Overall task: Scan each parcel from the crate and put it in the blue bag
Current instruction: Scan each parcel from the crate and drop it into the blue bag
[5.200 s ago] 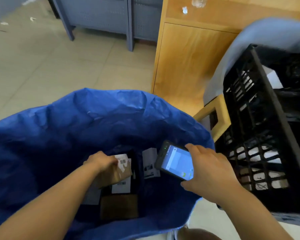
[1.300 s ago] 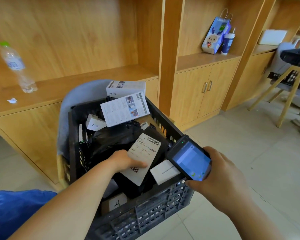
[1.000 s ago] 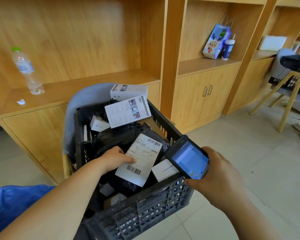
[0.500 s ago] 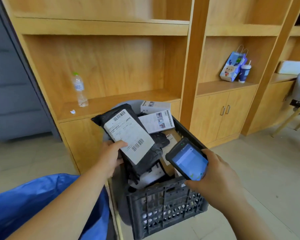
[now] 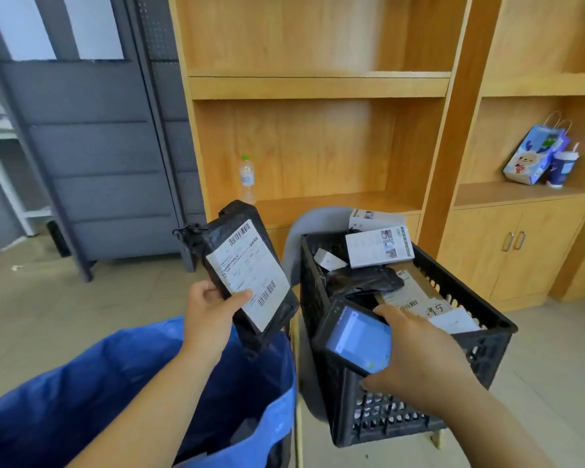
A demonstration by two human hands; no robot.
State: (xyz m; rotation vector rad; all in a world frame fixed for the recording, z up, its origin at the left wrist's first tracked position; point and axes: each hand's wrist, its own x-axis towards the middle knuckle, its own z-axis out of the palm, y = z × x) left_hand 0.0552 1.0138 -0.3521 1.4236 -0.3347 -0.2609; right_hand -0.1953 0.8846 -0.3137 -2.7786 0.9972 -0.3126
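My left hand (image 5: pixel 211 314) grips a black plastic-wrapped parcel (image 5: pixel 250 275) by its lower left edge, thumb on its white barcode label. The parcel is tilted upright above the open mouth of the blue bag (image 5: pixel 115 393) at the lower left. My right hand (image 5: pixel 416 363) holds a black handheld scanner (image 5: pixel 353 336) with a lit blue screen, just right of the parcel and in front of the crate. The black plastic crate (image 5: pixel 480 336) stands to the right, with several more parcels and white boxes (image 5: pixel 379 246) piled inside.
The crate sits on a grey chair (image 5: pixel 313 228) with wooden legs. Behind are wooden shelves and cabinets (image 5: pixel 318 89), holding a water bottle (image 5: pixel 247 179), a paper gift bag (image 5: pixel 534 155) and a cup (image 5: pixel 563 167). Grey metal panels (image 5: pixel 92 157) stand at the left; the floor is tiled.
My left hand has lifted the black parcel out of the crate and carried it left, over the blue bag. The scanner hand stayed near the crate's front. My view turned left.
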